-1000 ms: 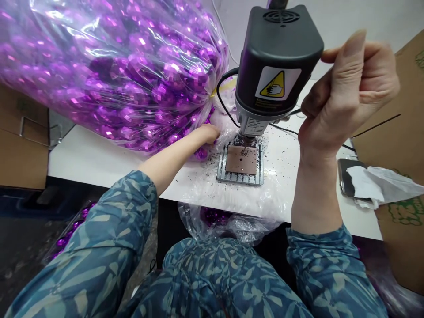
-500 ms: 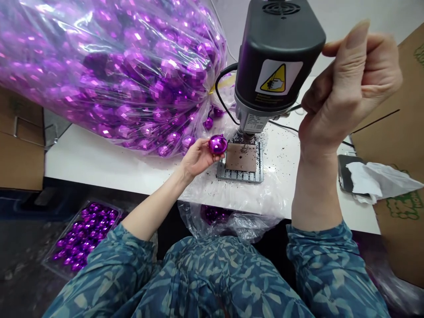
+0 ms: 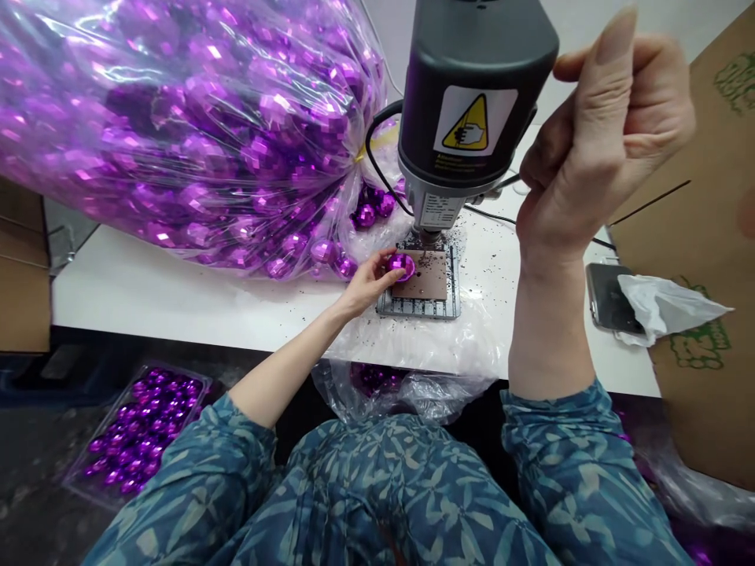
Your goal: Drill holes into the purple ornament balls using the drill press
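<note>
My left hand (image 3: 373, 284) grips a shiny purple bauble (image 3: 402, 267) between thumb and fingers, at the left part of the brown plate (image 3: 433, 277). That plate lies on the grey slotted base (image 3: 453, 305) of a small bench drill press (image 3: 476, 59). Its black motor housing carries a yellow warning label (image 3: 472, 124). Raised at the right of the housing is my right hand (image 3: 602, 130), its fingers curled closed and the thumb up; whatever is inside them is hidden from view.
A large clear bag (image 3: 224, 141) of purple baubles fills the left of the white table (image 3: 177, 292). Dark shavings surround the base. A phone (image 3: 607, 299) lies under a white tissue (image 3: 666, 306). Low at left stands a tray (image 3: 204, 385) of baubles; a cardboard box (image 3: 696, 228) is at right.
My left hand has brought the bauble over the brown plate and turned it, with the fingers now coming from above. The right hand stays closed beside the housing. The whole view has shifted slightly.
</note>
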Motion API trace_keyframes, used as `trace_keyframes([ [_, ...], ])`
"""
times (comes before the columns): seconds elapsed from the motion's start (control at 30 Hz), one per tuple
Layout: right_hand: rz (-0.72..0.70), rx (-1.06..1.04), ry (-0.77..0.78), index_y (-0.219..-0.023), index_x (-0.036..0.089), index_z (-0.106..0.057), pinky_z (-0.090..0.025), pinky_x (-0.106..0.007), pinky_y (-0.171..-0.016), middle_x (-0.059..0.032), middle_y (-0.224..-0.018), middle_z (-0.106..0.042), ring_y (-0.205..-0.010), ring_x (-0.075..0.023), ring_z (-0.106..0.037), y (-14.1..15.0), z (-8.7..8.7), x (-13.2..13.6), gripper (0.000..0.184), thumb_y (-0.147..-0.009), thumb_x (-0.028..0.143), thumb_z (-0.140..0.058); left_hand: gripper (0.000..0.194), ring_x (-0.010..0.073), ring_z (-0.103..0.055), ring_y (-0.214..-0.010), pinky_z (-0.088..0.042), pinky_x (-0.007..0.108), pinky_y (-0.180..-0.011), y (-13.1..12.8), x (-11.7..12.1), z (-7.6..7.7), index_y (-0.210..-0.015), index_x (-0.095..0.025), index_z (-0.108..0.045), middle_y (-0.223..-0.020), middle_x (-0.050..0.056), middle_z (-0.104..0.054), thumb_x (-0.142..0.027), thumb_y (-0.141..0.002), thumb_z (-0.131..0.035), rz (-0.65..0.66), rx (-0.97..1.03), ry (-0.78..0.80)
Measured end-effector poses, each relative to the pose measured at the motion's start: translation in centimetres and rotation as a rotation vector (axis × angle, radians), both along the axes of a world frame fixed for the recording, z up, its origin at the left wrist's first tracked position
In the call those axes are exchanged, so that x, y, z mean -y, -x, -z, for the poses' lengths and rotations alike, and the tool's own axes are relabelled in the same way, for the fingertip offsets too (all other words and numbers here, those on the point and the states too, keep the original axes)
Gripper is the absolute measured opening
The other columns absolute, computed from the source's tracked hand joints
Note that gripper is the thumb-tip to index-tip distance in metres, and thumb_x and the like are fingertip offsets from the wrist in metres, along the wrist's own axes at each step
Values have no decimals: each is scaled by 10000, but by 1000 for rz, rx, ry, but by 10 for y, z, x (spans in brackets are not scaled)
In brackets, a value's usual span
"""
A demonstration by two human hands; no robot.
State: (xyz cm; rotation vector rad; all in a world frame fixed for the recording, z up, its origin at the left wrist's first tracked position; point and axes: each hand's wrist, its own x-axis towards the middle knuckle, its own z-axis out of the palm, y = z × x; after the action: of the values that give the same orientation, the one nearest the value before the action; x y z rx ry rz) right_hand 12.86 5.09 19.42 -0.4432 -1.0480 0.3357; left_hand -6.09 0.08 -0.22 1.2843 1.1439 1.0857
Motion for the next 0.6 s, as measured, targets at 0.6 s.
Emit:
trace_keyframes([
  [0.6, -2, 24, 21, -693, 174, -579, -141, -249, -410, 109, -472, -281, -363, 19, -235, -2, 1, 3, 556, -746, 728, -582, 549, 264, -719, -1079, -611, 421, -958, -32, -15, 1, -1231, -187, -700, -1195, 106, -742, -276, -742, -935, -52, -350, -266],
])
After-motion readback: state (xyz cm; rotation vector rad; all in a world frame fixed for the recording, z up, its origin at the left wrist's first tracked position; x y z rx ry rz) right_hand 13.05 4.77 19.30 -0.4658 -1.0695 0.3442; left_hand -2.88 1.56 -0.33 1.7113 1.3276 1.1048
